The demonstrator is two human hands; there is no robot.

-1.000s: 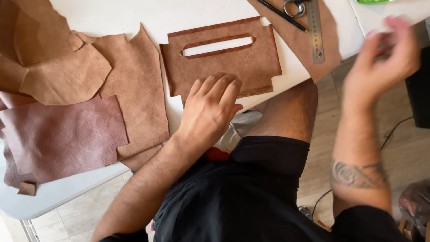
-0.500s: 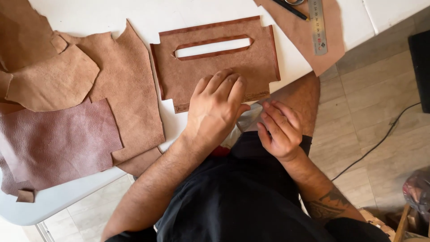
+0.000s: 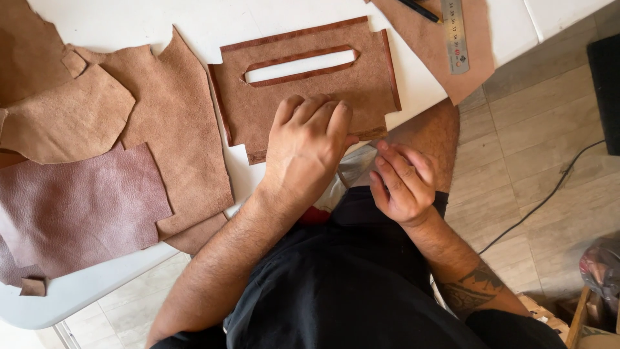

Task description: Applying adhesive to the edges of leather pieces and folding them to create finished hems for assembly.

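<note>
Two hands are at work in the single head view, and I take them in turn. My left hand (image 3: 307, 145) lies flat, fingers together and pressed down on the near edge of the cut leather panel (image 3: 310, 90), the tan piece with a long slot and folded darker edges. It pinches nothing; it only pins the panel to the white worktop (image 3: 194, 26). The near edge of the panel sits right at the worktop's edge, under and just ahead of that palm.

My right hand (image 3: 402, 184) hovers below the worktop edge, just to the right of the left hand, over my lap. Its fingers are loosely curled and slightly spread, and I think it is empty, though the underside is hidden from me.

As I judge it, the risk is the overhang. If the left palm lifts or slides, the panel could slip toward my lap or skew, and any fold along the near edge could spring open. Pressing unevenly could also crease the soft suede side.

Left of the pinning hand, loose leather scraps (image 3: 84, 168) overlap near the panel and could drag along with it. Beyond and to the right, a steel ruler (image 3: 455, 35) and a pencil (image 3: 420, 10) lie on another scrap, well apart.
</note>
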